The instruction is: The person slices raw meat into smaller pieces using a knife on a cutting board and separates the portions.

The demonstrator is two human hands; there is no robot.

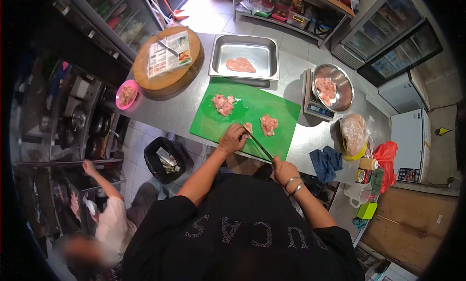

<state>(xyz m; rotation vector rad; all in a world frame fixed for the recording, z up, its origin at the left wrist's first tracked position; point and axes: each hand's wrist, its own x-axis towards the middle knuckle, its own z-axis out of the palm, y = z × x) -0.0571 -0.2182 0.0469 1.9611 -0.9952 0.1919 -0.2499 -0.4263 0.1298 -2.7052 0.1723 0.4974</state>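
My right hand (pixel 285 170) grips the handle of a knife (pixel 259 146), its blade slanting up and left across the green cutting board (pixel 286 109). At the blade's tip lies a small piece of raw meat (pixel 248 128). My left hand (pixel 233 138) presses on this piece with its fingers bent together. Farther up the board sits a pile of raw meat pieces (pixel 223 104). Another pile of cut meat (pixel 268 125) is right of the blade.
Behind the board stands a steel tray (pixel 216 63) with one meat slab. A scale (pixel 318 111) bears a steel bowl (pixel 345 99) of meat. A round chopping block (pixel 141 67), pink bowl (pixel 127 105), blue cloth (pixel 325 163) and bagged meat (pixel 354 133) surround it. Another person (pixel 114 227) is lower left.
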